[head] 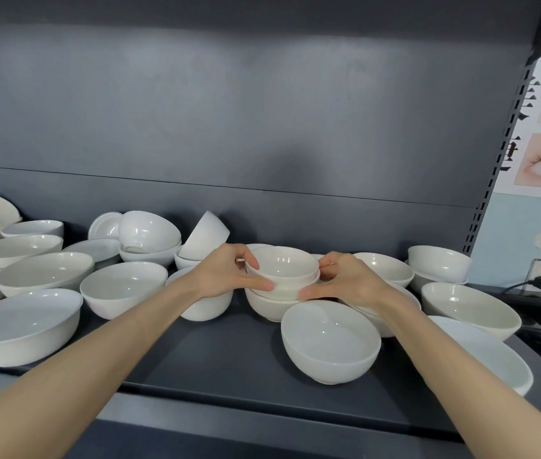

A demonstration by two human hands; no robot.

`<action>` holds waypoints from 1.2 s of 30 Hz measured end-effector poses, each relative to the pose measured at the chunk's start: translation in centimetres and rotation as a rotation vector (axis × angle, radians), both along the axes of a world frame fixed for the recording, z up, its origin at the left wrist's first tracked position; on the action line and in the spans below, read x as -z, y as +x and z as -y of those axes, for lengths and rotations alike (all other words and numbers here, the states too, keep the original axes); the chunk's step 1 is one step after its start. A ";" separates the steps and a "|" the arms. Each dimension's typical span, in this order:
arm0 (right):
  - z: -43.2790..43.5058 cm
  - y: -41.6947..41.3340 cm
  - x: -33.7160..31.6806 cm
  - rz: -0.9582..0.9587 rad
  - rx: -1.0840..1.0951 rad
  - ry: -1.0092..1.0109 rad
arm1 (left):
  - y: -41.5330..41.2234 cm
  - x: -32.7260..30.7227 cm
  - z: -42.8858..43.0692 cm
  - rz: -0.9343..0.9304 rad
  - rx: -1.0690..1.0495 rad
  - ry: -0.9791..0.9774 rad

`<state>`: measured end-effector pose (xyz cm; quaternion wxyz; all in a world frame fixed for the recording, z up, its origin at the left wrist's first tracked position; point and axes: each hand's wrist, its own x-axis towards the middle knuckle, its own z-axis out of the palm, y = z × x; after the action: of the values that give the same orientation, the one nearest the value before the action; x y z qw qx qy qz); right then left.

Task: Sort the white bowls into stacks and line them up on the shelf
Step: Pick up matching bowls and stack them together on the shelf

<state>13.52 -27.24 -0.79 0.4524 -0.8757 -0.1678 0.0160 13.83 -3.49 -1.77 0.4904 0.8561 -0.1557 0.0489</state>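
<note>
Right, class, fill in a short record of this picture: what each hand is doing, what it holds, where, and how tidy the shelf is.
left hand: grips small bowl stack, left side
right hand: grips same stack, right side
stack position: over a larger bowl, mid-shelf; contact unclear
shelf: dark grey, crowded, mostly unsorted
nearest loose bowl: upright, front right

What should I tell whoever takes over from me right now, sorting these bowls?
Left hand and right hand each grip a side of the small bowl stack, mid-shelf, atop a larger bowl.
Done: only a few bowls nested.
Left: loose bowls crowd the shelf on both sides, one tipped bowl at the back; stack by size, line up.
</note>
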 end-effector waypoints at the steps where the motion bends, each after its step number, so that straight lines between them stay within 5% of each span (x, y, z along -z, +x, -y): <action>1: 0.0 0.0 0.0 -0.005 0.004 -0.004 | 0.0 -0.1 0.0 0.004 -0.005 0.005; 24: -0.1 -0.6 -0.3 0.023 -0.025 -0.018 | -0.4 1.1 0.0 0.062 -0.040 -0.068; 31: -0.1 0.0 -0.2 0.003 0.015 0.049 | -3.7 1.0 -0.2 0.164 -0.262 -0.152; 36: -0.7 0.0 0.0 -0.006 0.021 0.078 | -5.3 2.9 0.3 -0.003 -0.317 -0.175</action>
<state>13.56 -26.51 -0.77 0.4870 -0.8590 -0.1579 0.0075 8.53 -3.83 -4.67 0.5496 0.8240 -0.0133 0.1374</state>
